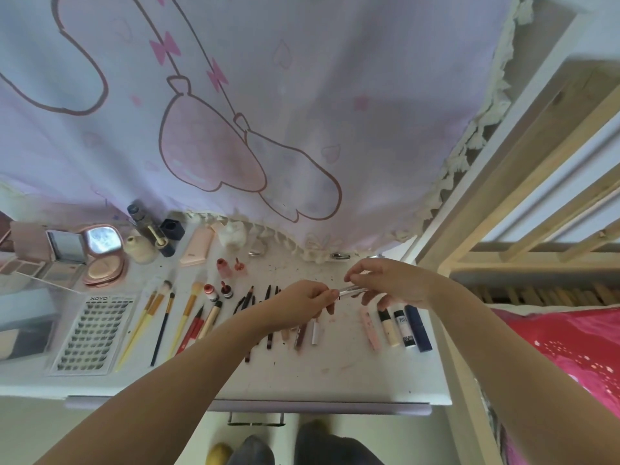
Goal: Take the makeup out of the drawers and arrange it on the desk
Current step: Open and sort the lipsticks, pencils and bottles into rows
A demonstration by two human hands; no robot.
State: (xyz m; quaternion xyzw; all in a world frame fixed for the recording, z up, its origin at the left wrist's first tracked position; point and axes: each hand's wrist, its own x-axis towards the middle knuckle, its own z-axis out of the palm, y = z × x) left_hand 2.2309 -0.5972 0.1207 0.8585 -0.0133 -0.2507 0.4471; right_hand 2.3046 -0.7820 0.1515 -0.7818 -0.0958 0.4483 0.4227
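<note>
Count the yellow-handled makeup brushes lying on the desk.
3. Two yellow-handled brushes lie side by side right of the lash tray; a third lies further right, past the black-handled brush. The left forearm may hide others.

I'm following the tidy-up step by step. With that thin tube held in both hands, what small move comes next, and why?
Probably lay the thin tube in the bare gap on the desk, beside the pink tube. Both the left hand and right hand pinch it above that row.
</note>
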